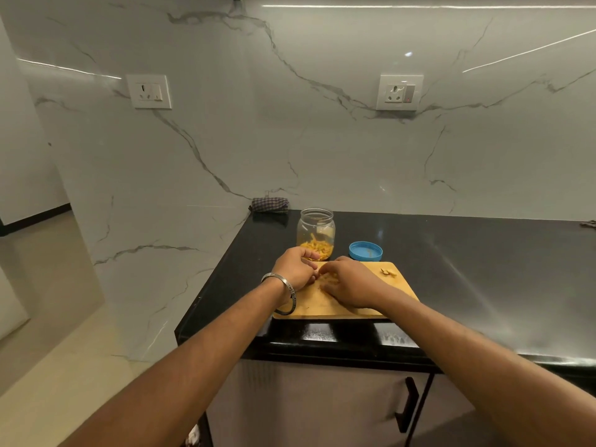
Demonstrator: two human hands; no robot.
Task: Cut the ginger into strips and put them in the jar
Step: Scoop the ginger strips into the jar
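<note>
A wooden cutting board (325, 304) lies at the counter's front edge. Both hands meet over its far left part, around a small heap of yellow ginger strips (329, 279). My left hand (295, 269), with a metal bangle on the wrist, has its fingers curled inward at the heap. My right hand (350, 282) lies palm down with its fingers bent over the strips. Whether either hand actually holds strips is hidden. Just behind the board stands a clear jar (316, 233), lid off, with ginger strips in its bottom. A few scraps (388, 272) lie near the board's far right corner.
The jar's blue lid (365, 251) lies upside down on the black counter (467, 253) right of the jar. A folded checked cloth (270, 204) sits against the marble wall. The counter's left edge drops to the floor beside my left arm.
</note>
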